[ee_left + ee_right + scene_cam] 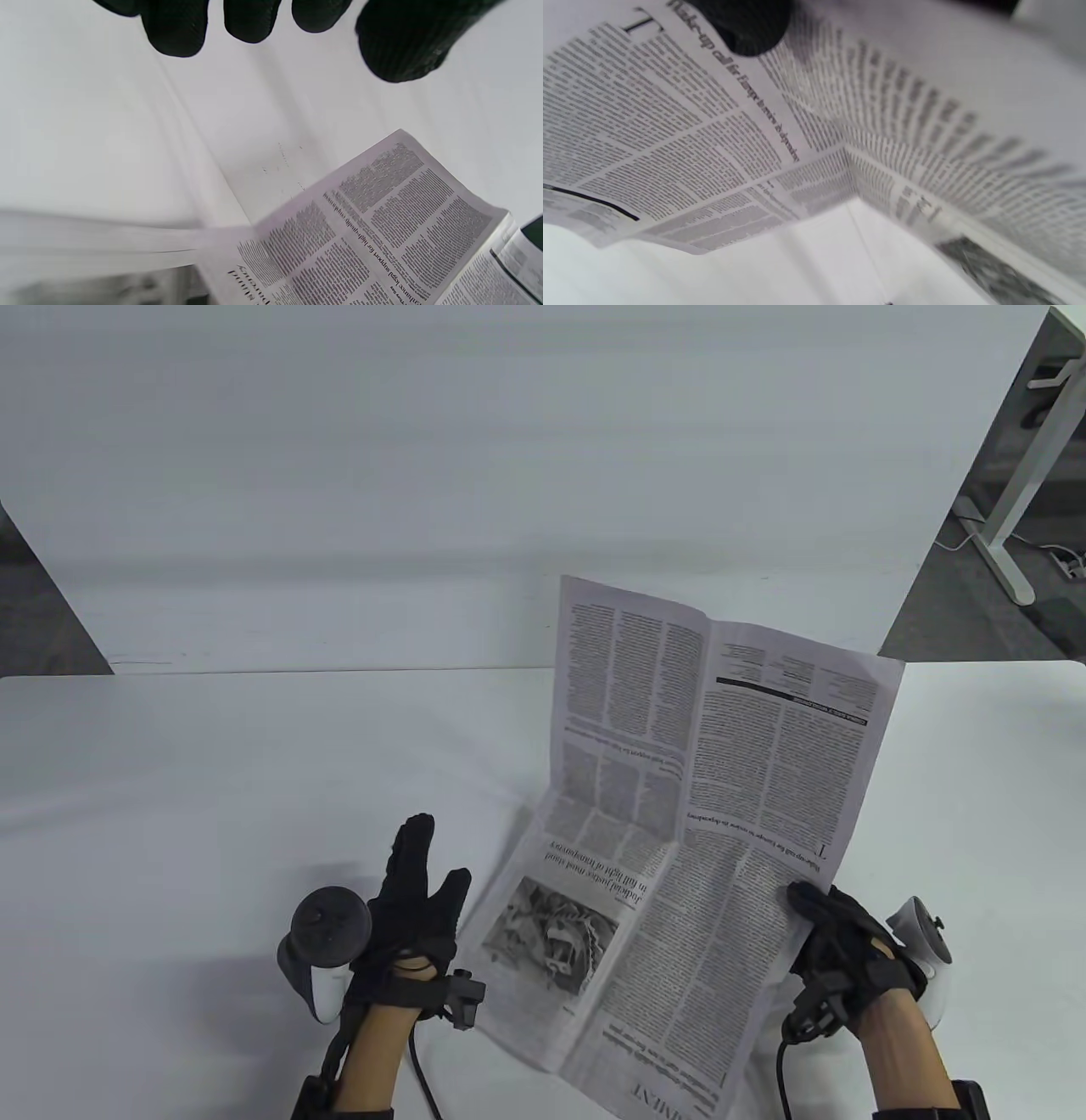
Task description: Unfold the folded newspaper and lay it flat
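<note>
One right hand grips half-raised newspaper edge; left hand spread, free

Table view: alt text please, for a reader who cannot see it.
A partly unfolded newspaper stands creased and raised off a white table, gripped at its right edge by the gloved right hand. The left hand is open beside its left edge, fingers spread.

The newspaper runs off the table view's bottom edge, print blurred.
</note>
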Motion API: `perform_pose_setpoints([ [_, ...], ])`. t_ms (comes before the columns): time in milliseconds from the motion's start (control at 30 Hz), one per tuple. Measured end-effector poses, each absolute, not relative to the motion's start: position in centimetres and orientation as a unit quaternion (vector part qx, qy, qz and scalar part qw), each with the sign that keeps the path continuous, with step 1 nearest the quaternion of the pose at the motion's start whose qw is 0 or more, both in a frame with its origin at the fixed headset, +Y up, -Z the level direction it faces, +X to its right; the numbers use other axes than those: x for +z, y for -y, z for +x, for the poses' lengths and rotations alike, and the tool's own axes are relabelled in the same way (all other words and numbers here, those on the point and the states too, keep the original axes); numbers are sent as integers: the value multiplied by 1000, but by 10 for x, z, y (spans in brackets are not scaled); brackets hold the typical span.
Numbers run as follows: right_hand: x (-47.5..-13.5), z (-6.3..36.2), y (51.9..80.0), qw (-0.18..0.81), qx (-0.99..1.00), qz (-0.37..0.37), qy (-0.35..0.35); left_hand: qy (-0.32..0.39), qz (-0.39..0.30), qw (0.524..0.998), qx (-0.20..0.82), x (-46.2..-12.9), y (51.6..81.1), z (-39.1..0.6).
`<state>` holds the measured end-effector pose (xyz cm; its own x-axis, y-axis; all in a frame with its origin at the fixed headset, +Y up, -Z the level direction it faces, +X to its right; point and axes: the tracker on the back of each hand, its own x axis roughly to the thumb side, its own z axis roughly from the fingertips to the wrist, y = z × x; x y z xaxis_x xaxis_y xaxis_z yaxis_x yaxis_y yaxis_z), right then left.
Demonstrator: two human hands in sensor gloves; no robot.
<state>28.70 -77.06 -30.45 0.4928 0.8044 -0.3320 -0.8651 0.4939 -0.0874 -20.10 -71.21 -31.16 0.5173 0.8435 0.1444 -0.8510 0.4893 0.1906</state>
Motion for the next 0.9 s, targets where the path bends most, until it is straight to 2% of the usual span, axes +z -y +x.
perform_pose_setpoints([
  [200, -297, 272, 770, 884, 437, -143, -82, 44, 118, 889, 440, -311, 710, -191],
  [433, -290, 251, 786, 898, 392, -190, -68, 56, 89, 896, 431, -313, 716, -185],
  [633, -289, 241, 790, 883, 424, -191, -68, 80, 61, 906, 410, -313, 718, -174],
  [700, -288, 237, 792, 875, 437, -192, -74, 100, 55, 912, 395, -310, 716, -163],
  [900, -285, 213, 797, 857, 471, -183, -99, 210, 5, 925, 317, -290, 711, -95],
])
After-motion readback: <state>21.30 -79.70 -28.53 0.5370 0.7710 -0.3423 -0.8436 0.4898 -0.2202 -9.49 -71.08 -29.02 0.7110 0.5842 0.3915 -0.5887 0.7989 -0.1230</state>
